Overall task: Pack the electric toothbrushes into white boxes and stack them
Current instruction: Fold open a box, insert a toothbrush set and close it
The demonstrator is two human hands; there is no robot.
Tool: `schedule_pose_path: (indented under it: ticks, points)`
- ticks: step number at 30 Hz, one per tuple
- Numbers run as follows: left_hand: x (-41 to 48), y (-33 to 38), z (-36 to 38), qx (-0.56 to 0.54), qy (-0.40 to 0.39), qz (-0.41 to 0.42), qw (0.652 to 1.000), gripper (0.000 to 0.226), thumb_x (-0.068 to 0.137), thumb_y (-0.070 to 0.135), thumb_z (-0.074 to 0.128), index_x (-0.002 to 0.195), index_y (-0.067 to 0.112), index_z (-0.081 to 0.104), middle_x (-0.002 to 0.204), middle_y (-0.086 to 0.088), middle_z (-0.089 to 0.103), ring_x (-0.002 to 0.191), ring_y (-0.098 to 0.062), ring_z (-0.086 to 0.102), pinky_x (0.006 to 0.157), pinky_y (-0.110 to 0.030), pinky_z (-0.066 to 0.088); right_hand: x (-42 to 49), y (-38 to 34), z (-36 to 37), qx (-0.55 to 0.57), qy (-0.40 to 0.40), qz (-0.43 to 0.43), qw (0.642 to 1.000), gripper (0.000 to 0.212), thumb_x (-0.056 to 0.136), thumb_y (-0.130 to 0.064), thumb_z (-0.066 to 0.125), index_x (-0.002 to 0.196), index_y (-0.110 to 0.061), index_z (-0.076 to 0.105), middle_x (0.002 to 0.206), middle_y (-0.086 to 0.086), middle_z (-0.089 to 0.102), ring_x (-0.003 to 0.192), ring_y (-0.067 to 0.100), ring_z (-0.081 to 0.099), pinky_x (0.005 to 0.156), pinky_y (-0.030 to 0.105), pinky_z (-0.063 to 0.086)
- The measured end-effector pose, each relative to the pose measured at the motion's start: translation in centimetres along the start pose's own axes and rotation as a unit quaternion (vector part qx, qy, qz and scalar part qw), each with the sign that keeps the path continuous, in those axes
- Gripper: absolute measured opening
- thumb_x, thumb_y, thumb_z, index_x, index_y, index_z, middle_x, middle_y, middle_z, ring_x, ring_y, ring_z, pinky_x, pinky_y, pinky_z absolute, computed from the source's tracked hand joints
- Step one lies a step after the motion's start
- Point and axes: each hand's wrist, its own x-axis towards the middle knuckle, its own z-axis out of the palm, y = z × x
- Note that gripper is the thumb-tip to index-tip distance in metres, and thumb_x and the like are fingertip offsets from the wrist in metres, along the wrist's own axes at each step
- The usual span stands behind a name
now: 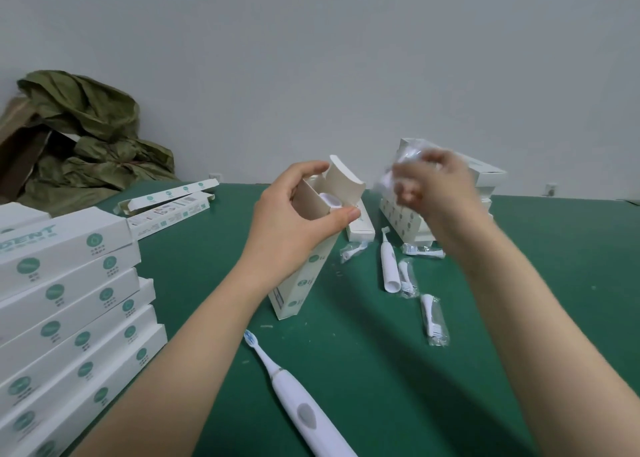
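White box (309, 276), left grip (294, 222); wrapper (409, 152), right grip (440, 186); stack (69, 304) lettered seemingly "DENT"

The top white box (65, 235) of the stack (69, 335) at the left bears large pale-green letters ending in "DENT", their start cut off, and the small print by its green round marks (28, 266) is unreadable

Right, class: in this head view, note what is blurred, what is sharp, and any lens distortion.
Head view: the right hand and its bag are motion-blurred; the left hand, box and near toothbrush are sharp; the stack at the picture's left edge looks stretched by the wide lens.
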Motion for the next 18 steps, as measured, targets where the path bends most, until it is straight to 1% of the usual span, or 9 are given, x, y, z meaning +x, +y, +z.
schedule_pose_path:
  ticks: [2, 3, 6, 8, 9, 11, 12, 14, 18]
  points:
    - [-0.2, 0.1, 0.3, 0.006, -0.001, -0.001, 1.0, 0.056, 0.062, 0.04, 0.084, 0.112, 0.04, 0.058, 0.101, 0.018, 0.062, 0.094, -0.005, 0.059, 0.082, -0.015, 0.045, -2.1, -2.6, 0.3, 0.214, -0.049, -0.031, 0.975, 0.009, 0.087, 0.001, 0.053, 0.09, -0.006, 0.05, 0.068, 0.004, 0.052, 0.047, 0.011, 0.052, 0.046, 0.018, 0.045]
    - [-0.3, 0.1, 0.3, 0.015, -0.005, 0.001, 1.0, 0.055, 0.062, 0.04, 0.084, 0.111, 0.04, 0.058, 0.102, 0.018, 0.062, 0.095, -0.004, 0.059, 0.082, -0.016, 0.045, -3.2, -3.6, 0.7, 0.252, -0.09, -0.042, 0.963, 0.008, 0.085, 0.0, 0.054, 0.086, -0.008, 0.052, 0.065, 0.004, 0.052, 0.046, 0.011, 0.053, 0.045, 0.018, 0.045]
    - [-0.3, 0.1, 0.4, 0.013, -0.038, 0.004, 0.999, 0.037, 0.069, 0.03, 0.081, 0.1, 0.032, 0.06, 0.081, 0.022, 0.06, 0.076, 0.006, 0.058, 0.071, -0.009, 0.043, -5.7, -3.9, 2.7, 0.215, -0.188, -0.053, 0.957, 0.02, 0.081, -0.001, 0.059, 0.097, -0.008, 0.051, 0.06, 0.002, 0.06, 0.045, 0.014, 0.058, 0.047, 0.022, 0.05]
    - [-0.3, 0.3, 0.3, -0.003, -0.04, 0.001, 0.999, 0.035, 0.072, 0.018, 0.078, 0.103, 0.022, 0.062, 0.081, 0.011, 0.063, 0.072, 0.0, 0.062, 0.071, -0.015, 0.048, -6.0, -2.4, 3.9, 0.129, -0.13, -0.056, 0.981, 0.025, 0.083, 0.004, 0.059, 0.099, -0.011, 0.049, 0.059, 0.002, 0.06, 0.05, 0.02, 0.061, 0.056, 0.033, 0.057]
    - [-0.5, 0.5, 0.3, -0.017, -0.048, -0.002, 0.999, 0.041, 0.07, 0.019, 0.079, 0.107, 0.026, 0.063, 0.089, 0.008, 0.066, 0.081, -0.004, 0.065, 0.075, -0.02, 0.05, -5.9, -1.7, 4.1, 0.082, -0.067, -0.066, 0.992, 0.025, 0.084, 0.005, 0.057, 0.097, -0.015, 0.049, 0.063, 0.003, 0.06, 0.056, 0.023, 0.063, 0.063, 0.038, 0.058]
    - [-0.6, 0.5, 0.6, 0.018, -0.038, -0.002, 0.999, 0.052, 0.065, 0.034, 0.082, 0.111, 0.037, 0.06, 0.108, 0.014, 0.065, 0.102, -0.009, 0.061, 0.089, -0.029, 0.049, -5.2, -0.6, 3.9, 0.047, 0.039, -0.088, 0.994, 0.026, 0.085, 0.005, 0.054, 0.095, -0.018, 0.046, 0.072, 0.006, 0.06, 0.063, 0.024, 0.065, 0.07, 0.039, 0.057]
    - [-0.7, 0.7, 0.6, 0.033, -0.034, 0.0, 0.999, 0.055, 0.062, 0.04, 0.082, 0.112, 0.039, 0.059, 0.113, 0.016, 0.062, 0.107, -0.01, 0.059, 0.094, -0.032, 0.048, -4.9, -0.2, 3.6, 0.067, 0.063, -0.09, 0.992, 0.026, 0.086, 0.005, 0.053, 0.095, -0.017, 0.045, 0.074, 0.007, 0.059, 0.063, 0.023, 0.065, 0.07, 0.036, 0.057]
    - [-0.8, 0.9, 0.7, 0.023, -0.034, -0.005, 0.999, 0.059, 0.058, 0.046, 0.079, 0.113, 0.04, 0.058, 0.116, 0.02, 0.06, 0.11, -0.008, 0.057, 0.097, -0.034, 0.046, -4.3, 0.5, 3.1, 0.076, 0.065, -0.103, 0.99, 0.024, 0.087, 0.004, 0.054, 0.098, -0.016, 0.046, 0.076, 0.006, 0.06, 0.062, 0.019, 0.066, 0.069, 0.034, 0.057]
    - [-0.8, 1.2, 1.3, 0.019, -0.024, -0.012, 0.999, 0.059, 0.057, 0.046, 0.078, 0.112, 0.041, 0.058, 0.107, 0.015, 0.064, 0.103, -0.008, 0.06, 0.092, -0.034, 0.049, -4.3, 0.7, 2.9, -0.049, 0.017, -0.203, 0.978, 0.023, 0.084, -0.002, 0.06, 0.094, -0.021, 0.053, 0.077, 0.003, 0.063, 0.068, 0.015, 0.068, 0.07, 0.036, 0.057]
